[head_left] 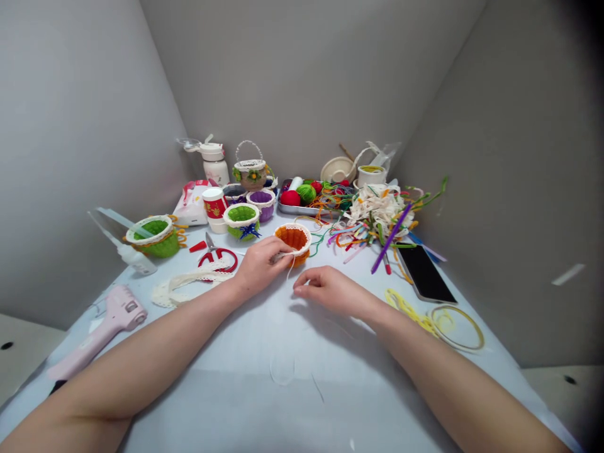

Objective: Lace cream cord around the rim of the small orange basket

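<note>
A small orange woven basket (290, 238) with a white lace rim stands at the middle of the table. My left hand (263, 267) is closed on its near left rim, thumb and fingers pinched together. A thin white thread (290, 269) hangs from the rim beside these fingers. Just right of it and nearer to me, my right hand (325, 289) hovers low over the table, apart from the basket. Its fingers are curled into a pinch, and anything between them is too small to make out.
Red-handled scissors (218, 258), white lace trim (177, 289) and a pink glue gun (108, 321) lie left. Green baskets (241, 220) and a tray of yarn (309, 209) stand behind. Pipe cleaners (391, 239), a phone (427, 274) and a hoop (457, 327) lie right.
</note>
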